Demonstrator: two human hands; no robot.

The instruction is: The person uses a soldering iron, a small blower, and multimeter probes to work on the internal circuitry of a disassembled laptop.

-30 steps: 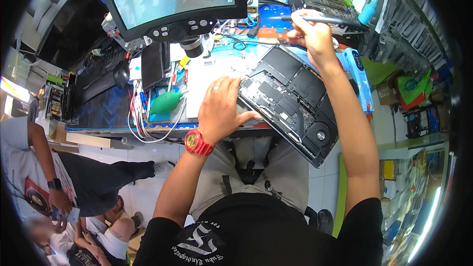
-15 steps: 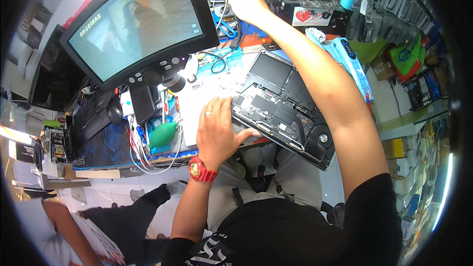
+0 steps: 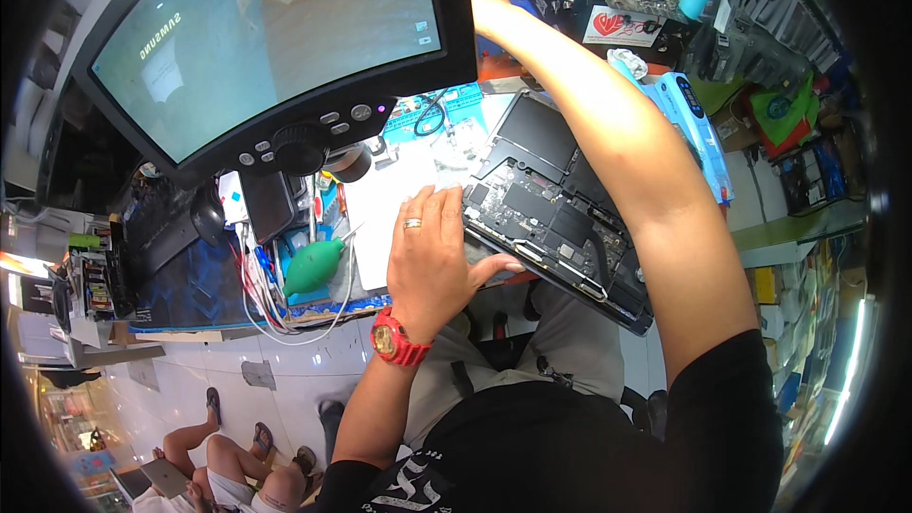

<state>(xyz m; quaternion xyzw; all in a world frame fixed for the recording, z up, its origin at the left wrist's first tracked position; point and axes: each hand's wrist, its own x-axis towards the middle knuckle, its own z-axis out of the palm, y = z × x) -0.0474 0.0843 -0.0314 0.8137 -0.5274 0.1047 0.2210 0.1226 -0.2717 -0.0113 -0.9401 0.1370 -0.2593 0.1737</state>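
While the left hand (image 3: pixel 432 261) lies flat and open at the centre of the frame, gripping nothing, its fingertips press the near left edge of an opened laptop (image 3: pixel 560 218) whose bare circuit boards face up. Its long axis runs diagonally, from the upper middle of the frame down toward the lower right, directly right of that hand. Reaching to the upper middle, the right hand (image 3: pixel 486 0) sits well beyond the laptop's far end, partly hidden behind a large monitor (image 3: pixel 275 47); I cannot tell whether it is open or closed. Of the two, the left hand is nearer. A green rubber air blower (image 3: pixel 313 266) lies just left of it on the workbench.
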